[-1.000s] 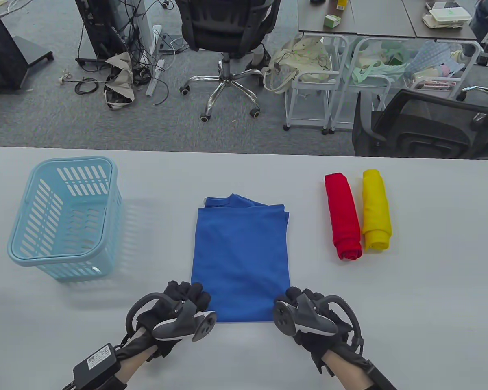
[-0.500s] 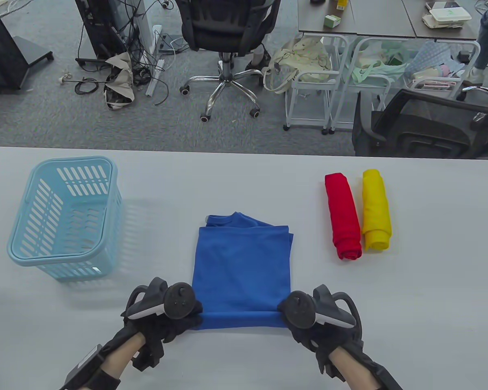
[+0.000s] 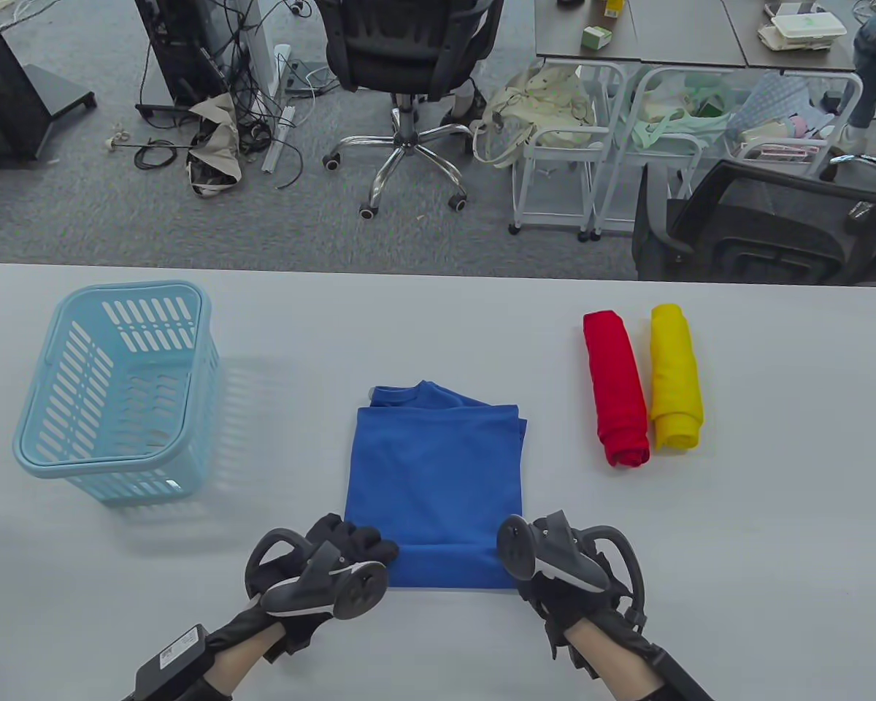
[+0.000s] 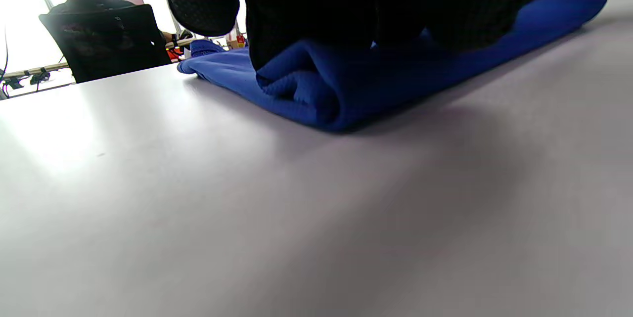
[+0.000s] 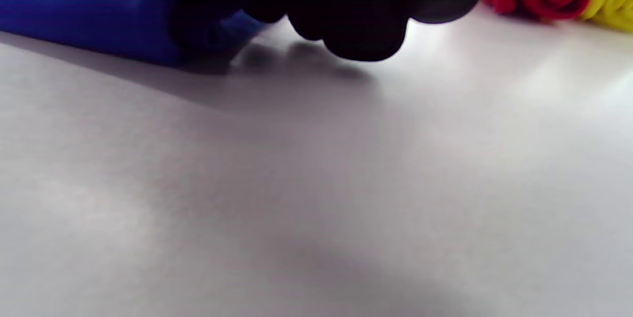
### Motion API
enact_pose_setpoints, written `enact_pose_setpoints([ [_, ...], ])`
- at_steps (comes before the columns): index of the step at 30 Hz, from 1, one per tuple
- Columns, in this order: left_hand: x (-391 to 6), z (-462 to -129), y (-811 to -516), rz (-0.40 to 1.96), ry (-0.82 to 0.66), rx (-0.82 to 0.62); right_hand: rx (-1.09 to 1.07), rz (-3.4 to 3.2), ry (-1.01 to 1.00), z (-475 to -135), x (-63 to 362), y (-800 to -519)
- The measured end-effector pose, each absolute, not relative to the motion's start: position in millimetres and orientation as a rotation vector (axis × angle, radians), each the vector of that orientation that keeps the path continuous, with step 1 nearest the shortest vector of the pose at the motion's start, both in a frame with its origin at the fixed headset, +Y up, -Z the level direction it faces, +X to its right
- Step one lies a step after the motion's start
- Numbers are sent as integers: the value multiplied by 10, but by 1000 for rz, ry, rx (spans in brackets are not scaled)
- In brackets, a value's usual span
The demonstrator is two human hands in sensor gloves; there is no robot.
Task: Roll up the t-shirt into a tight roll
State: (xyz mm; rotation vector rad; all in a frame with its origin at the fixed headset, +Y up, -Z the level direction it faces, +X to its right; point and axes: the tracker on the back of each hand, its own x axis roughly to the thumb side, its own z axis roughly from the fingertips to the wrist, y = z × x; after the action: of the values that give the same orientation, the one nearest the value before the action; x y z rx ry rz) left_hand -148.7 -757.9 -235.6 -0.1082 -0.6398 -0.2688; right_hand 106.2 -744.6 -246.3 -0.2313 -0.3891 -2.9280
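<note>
Grip: our left hand [image 3: 336,566] sits at the 7 o'clock corner of the blue t-shirt [image 3: 438,475], fingers [image 3: 361,544] laid over the first turn of cloth. The left wrist view shows the glove bearing down on a small coil at the shirt's edge [image 4: 296,94]; the fingers look curled round it, so we read this as a hold on the roll. Our right hand [image 3: 555,566] is at the 5 o'clock corner. Its tracker hides the fingers from above, and the right wrist view shows only dark glove beside the blue cloth [image 5: 99,15], so we cannot tell whether it grips or merely rests.

Shirt: folded into a narrow panel at table centre, collar at 12 o'clock, near hem turned over into one low ridge [image 3: 445,558]. Most of the length lies flat beyond it.

Judgement: the roll is barely begun. To keep it tight we should press down and back toward 6 o'clock on each turn, advance both hands evenly so the ends stay level, and not let the coil slacken when re-gripping. Uneven pressure risks a cone.

Around: red roll [image 3: 617,387] and yellow roll [image 3: 675,376] lie touching at 2 o'clock; a light-blue basket [image 3: 36,453] stands at 9 o'clock on the table [image 3: 438,657].
</note>
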Motion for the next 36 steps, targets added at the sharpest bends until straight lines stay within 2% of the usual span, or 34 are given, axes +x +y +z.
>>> enact_pose_setpoints([
  [1, -1481, -2367, -7596, -313, -647, -67, -239, -2883, -277, -2418, 1028, -7382],
  [3, -1483, -2396, -7592, -275, -641, -100, -364, -2864, -191, -2347, 965, -7285],
  [5, -1500, -2418, -7596, -217, -621, -125, -601, -2915, -266, -2311, 906, -7267],
  [7, -1514, -2436, -7596, -199, -611, -138, -657, -2959, -415, -2297, 861, -7385],
  [10, -1511, -2432, -7616, -246, -609, -125, -552, -2811, -504, -2357, 877, -7587],
  [13, -1490, -2424, -7617, -274, -604, -100, -559, -2872, -508, -2395, 891, -7560],
  [17, -1454, -2427, -7591, -315, -594, -36, -567, -2880, -405, -2400, 895, -7511],
  [18, -1459, -2444, -7549, -300, -593, -18, -586, -2915, -446, -2422, 918, -7482],
  [22, -1587, -2522, -7476, -84, -580, -154, -700, -3121, -730, -2476, 1084, -7400],
  [24, -1643, -2579, -7482, 15, -551, -206, -621, -3169, -840, -2498, 1155, -7406],
  [26, -1662, -2632, -7513, 37, -514, -217, -533, -3140, -809, -2524, 1172, -7461],
  [28, -1673, -2662, -7548, -24, -470, -181, -474, -3130, -794, -2536, 1156, -7501],
  [33, -1615, -2536, -7478, -474, -401, 96, -343, -3127, -725, -2549, 1166, -7533],
  [36, -1505, -2390, -7360, -499, -439, 194, -321, -3138, -732, -2557, 1182, -7539],
])
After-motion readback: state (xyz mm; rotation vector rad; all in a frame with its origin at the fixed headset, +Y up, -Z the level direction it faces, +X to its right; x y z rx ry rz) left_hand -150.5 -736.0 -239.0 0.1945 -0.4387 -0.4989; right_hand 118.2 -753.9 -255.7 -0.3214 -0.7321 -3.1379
